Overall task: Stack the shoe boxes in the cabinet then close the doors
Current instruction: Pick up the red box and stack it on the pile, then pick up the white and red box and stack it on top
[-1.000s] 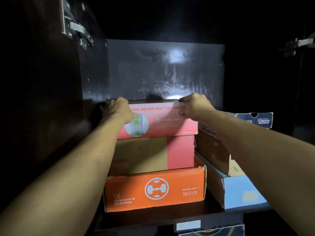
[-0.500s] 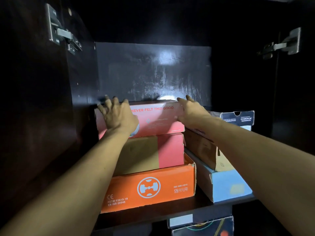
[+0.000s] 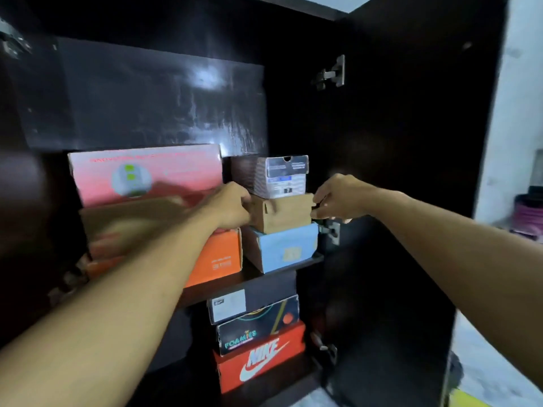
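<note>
Hands on either end of the brown box (image 3: 283, 212) in the head view, that's the picture. Left hand (image 3: 232, 205) sits at the box's left end, fingers curled against it, thumb side hidden behind the knuckles. Right hand (image 3: 338, 198) is at the right end, fingertips bent in and pinching the corner edge. So the two hands are apart, one on each side, both clamped on that same box.

Brown box is plain cardboard, lying flat in the middle of the right-hand stack. Under it a light blue box (image 3: 283, 249), resting on the shelf (image 3: 264, 277). On top of it a grey box (image 3: 283, 176) with a white label, set a little back.

Left stack, just beside: pink box (image 3: 144, 174) on top with a round green-and-white graphic, blurred here; a tan and pink box below, mostly behind the left forearm; orange box (image 3: 220, 257) at the bottom on the same shelf.

Below the shelf, three more boxes stacked: a dark box (image 3: 232, 304) with a white label, a black box (image 3: 258, 330) reading FOAMIES, and a red Nike box (image 3: 261, 359) at the bottom.

Cabinet (image 3: 147, 98) is dark and glossy inside. Right door (image 3: 411, 142) stands open, hinges (image 3: 330, 73) showing on its inner edge
</note>
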